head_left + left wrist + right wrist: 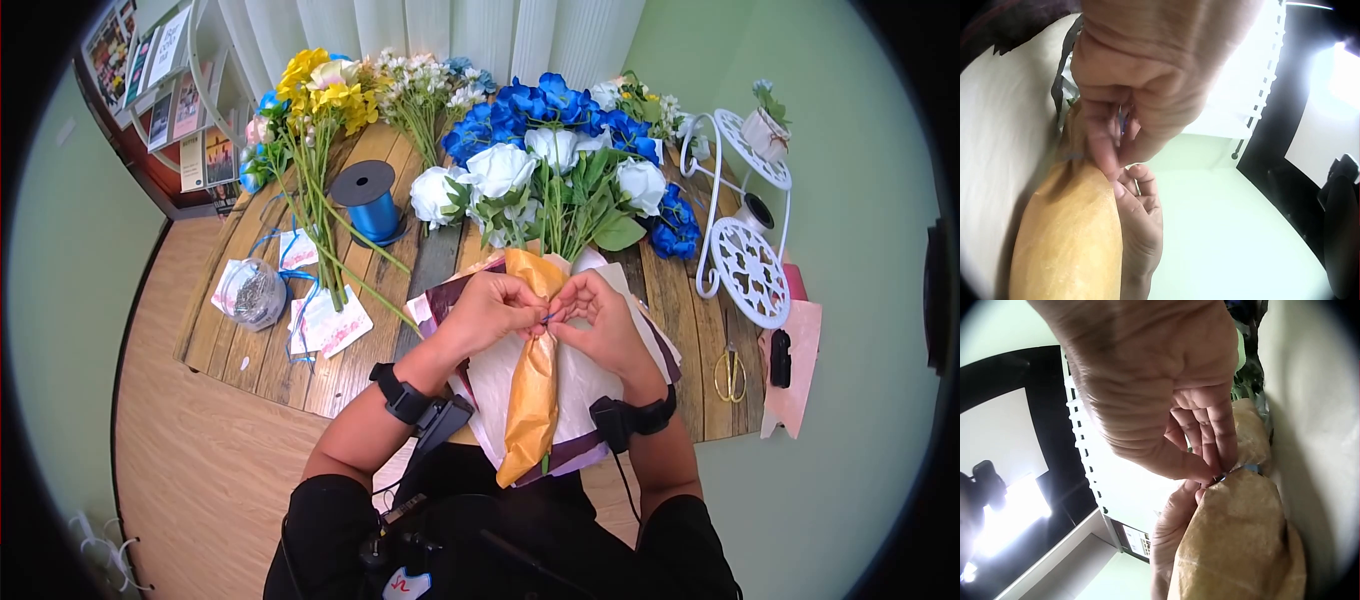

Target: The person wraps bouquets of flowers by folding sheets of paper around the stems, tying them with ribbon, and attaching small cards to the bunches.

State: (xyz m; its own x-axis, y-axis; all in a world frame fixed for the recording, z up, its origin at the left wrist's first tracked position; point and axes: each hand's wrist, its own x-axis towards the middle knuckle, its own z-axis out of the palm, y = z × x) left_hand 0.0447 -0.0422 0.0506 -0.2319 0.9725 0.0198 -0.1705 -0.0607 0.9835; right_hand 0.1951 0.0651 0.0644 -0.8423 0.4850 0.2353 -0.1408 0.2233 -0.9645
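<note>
A bouquet of white roses (500,170) and blue flowers (550,105) lies with its stems wrapped in yellow-brown paper (530,395). Around the paper's gathered neck runs a thin blue ribbon (1251,467). My left hand (492,315) pinches at the ribbon between thumb and fingertips, close against the wrap. Facing it, my right hand (600,318) pinches the ribbon at the same spot, its other fingers curled. The fingertips of both hands meet at the neck and largely hide the ribbon there.
White and purple wrapping sheets (600,385) lie under the bouquet. Left stand a blue ribbon spool (375,215), a glass jar (252,293) and yellow flowers (310,85) with long stems. Right are gold-handled scissors (730,375) and a white metal stand (748,265).
</note>
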